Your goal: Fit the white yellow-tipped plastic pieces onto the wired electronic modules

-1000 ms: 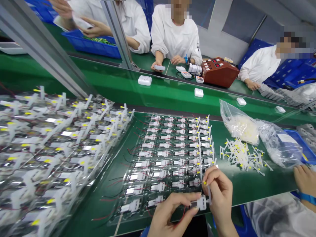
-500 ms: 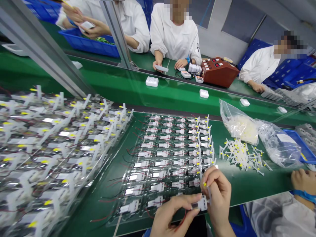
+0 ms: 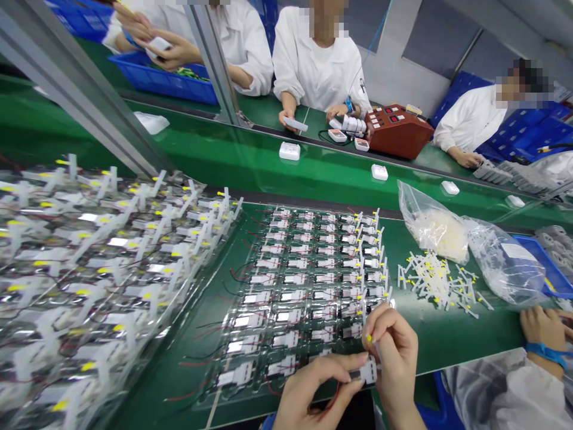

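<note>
Between the thumb and fingers of my left hand (image 3: 316, 391) is a small motor with a white plastic housing (image 3: 369, 371), its red wire hanging down by my palm. My right hand (image 3: 394, 352) pinches a white plastic stick with a yellow tip (image 3: 369, 338), held against the end of that housing. Where the two parts meet is partly covered by my fingers. Just beyond my hands lies a clear tray (image 3: 268, 352) with rows of similar wired motors; several along its right side carry white sticks. A pile of loose yellow-tipped sticks (image 3: 432, 278) lies to the right.
At left are stacked trays of motors with sticks (image 3: 102, 269). Clear plastic bags (image 3: 434, 230) lie behind the pile. White cases (image 3: 289, 151) sit on the green conveyor (image 3: 331, 173). Co-workers sit across from me, and a co-worker's hand (image 3: 544, 328) rests at the right.
White cases on the conveyor have shifted rightward. My hands stay almost in place, still holding the motor and the stick. The co-worker's hand at the right has moved slightly left.
</note>
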Available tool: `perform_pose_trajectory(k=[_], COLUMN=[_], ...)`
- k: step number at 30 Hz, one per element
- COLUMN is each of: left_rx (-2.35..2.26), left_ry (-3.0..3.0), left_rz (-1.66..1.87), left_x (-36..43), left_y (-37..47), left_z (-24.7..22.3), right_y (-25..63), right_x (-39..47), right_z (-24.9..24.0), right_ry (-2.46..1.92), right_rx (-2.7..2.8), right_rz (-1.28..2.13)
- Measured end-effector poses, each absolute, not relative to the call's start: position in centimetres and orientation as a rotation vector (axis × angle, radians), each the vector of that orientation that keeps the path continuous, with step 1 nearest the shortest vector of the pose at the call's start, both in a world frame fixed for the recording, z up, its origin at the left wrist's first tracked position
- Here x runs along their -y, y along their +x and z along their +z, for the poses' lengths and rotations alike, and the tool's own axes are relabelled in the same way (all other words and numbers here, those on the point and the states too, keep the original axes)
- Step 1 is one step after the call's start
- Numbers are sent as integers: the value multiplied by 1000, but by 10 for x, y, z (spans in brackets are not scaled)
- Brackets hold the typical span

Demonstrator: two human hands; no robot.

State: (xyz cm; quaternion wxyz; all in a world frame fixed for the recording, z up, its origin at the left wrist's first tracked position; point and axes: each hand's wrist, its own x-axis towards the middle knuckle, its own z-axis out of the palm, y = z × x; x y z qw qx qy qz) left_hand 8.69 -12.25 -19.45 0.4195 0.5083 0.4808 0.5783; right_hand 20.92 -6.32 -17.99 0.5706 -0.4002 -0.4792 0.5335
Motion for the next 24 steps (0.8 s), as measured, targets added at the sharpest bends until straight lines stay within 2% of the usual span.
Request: perform_pose_trajectory(k=[24], left_rx=[-1182], left_ry=[1113], left_rz=[1475], left_x=[122], left_y=[91], left_z=[-191], right_y=[202], right_x=[67], right_z=[-179], right_ry=[-916], right_rx=[1113], right_rz=[1262])
